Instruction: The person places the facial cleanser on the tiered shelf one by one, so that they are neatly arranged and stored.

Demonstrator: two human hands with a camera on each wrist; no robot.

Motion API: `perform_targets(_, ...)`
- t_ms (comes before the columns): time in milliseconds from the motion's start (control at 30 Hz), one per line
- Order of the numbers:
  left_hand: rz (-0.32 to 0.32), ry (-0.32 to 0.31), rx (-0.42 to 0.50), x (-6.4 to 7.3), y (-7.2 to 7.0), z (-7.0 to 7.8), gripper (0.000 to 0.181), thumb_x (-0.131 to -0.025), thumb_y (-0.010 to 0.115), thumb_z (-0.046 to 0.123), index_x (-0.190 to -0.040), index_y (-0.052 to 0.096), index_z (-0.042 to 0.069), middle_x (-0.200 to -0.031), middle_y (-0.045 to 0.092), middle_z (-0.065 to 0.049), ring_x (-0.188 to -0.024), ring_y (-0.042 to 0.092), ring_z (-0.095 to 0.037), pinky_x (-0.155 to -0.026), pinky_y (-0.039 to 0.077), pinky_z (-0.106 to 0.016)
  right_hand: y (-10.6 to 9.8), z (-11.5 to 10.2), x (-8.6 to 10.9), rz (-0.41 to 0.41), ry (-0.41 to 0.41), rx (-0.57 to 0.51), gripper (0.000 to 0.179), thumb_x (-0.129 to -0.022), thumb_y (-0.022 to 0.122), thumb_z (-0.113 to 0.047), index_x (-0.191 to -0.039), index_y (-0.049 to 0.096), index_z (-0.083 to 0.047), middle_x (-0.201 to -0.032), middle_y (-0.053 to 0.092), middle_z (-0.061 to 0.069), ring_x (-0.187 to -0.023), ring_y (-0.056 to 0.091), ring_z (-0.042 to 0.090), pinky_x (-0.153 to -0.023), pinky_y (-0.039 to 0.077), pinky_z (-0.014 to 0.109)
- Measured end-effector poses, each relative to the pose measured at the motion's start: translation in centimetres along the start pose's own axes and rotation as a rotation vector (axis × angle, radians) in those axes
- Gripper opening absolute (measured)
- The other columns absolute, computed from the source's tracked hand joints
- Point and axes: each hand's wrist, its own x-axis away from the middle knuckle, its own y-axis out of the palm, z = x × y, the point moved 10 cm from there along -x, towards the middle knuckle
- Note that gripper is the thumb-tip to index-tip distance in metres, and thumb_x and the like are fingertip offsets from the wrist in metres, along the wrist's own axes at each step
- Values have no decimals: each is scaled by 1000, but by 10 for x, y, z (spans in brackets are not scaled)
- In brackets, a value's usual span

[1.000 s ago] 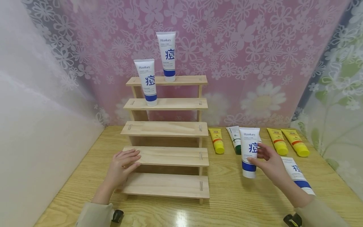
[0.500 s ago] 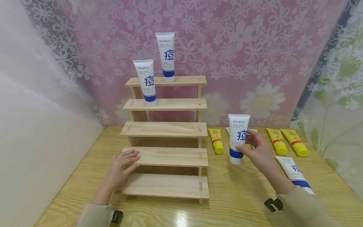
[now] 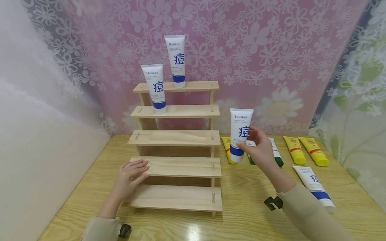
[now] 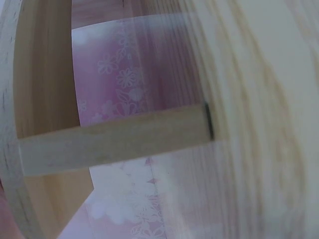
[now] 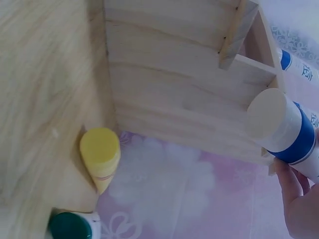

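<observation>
My right hand (image 3: pixel 261 152) pinches a white squeeze tube (image 3: pixel 239 134) with a blue band and the lettering "Hankey". The tube is upright, cap down, in the air just right of a stepped wooden display rack (image 3: pixel 178 138). In the right wrist view, its white cap (image 5: pixel 266 117) is near the rack's side panel (image 5: pixel 174 89). My left hand (image 3: pixel 128 177) rests on the left end of the rack's second step from the bottom, fingers lying over the board. Two matching tubes stand at the left on the upper steps: one tube (image 3: pixel 176 62) on top, another tube (image 3: pixel 154 88) one step lower.
Right of the rack, yellow tubes (image 3: pixel 295 150) and green-capped white tubes (image 3: pixel 275 152) lie on the wooden table (image 3: pixel 247 214). A further blue-banded white tube (image 3: pixel 314 187) lies nearer the right edge. A floral backdrop (image 3: pixel 265 67) stands behind.
My right hand has carried the white tube leftward and up, towards the rack, uncovering a green-capped tube and partly covering a yellow one. My left hand has stayed in place.
</observation>
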Motion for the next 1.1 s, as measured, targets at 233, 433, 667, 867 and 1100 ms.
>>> perform_targets(233, -5, -10, -3, 1, 0, 0, 28, -65, 75, 9, -92, 69, 5, -104, 64, -9, -103, 55, -23, -87, 28, -55, 10, -27, -13, 15, -98, -48, 56, -75, 70, -7, -124, 42, -1, -108, 55, 11, -90, 50, 15, -78, 45, 31)
perform_targets(433, -11, -19, -1, 0, -1, 0, 27, -66, 74, 10, -92, 69, 5, -105, 63, -9, -103, 54, -23, -88, 27, -54, 19, -49, -26, 26, -149, -65, 56, -75, 70, -5, -124, 43, -2, -109, 55, 11, -91, 51, 16, -77, 46, 26)
perform_targets(667, -11, -18, 2, -1, -2, 0, 26, -67, 74, 11, -92, 69, 5, -105, 63, -8, -103, 54, -23, -87, 27, -54, 27, -57, -41, 22, -116, -67, 57, -76, 71, -11, -124, 42, -5, -113, 54, 8, -95, 51, 18, -80, 46, 34)
perform_targets(867, -6, -16, 13, 0, -1, -1, 26, -67, 74, 10, -92, 69, 5, -105, 63, -8, -103, 54, -23, -88, 27, -55, 33, -64, -57, 43, -75, -106, 57, -77, 70, -12, -126, 41, -8, -116, 52, 7, -97, 49, 20, -84, 43, 35)
perform_targets(1100, -3, -13, 20, 1, 0, -2, 27, -67, 74, 9, -93, 69, 6, -104, 63, -8, -103, 54, -23, -88, 28, -54, 40, -75, -74, 83, -95, -119, 57, -75, 71, -12, -124, 43, -8, -114, 54, 7, -96, 51, 19, -85, 43, 33)
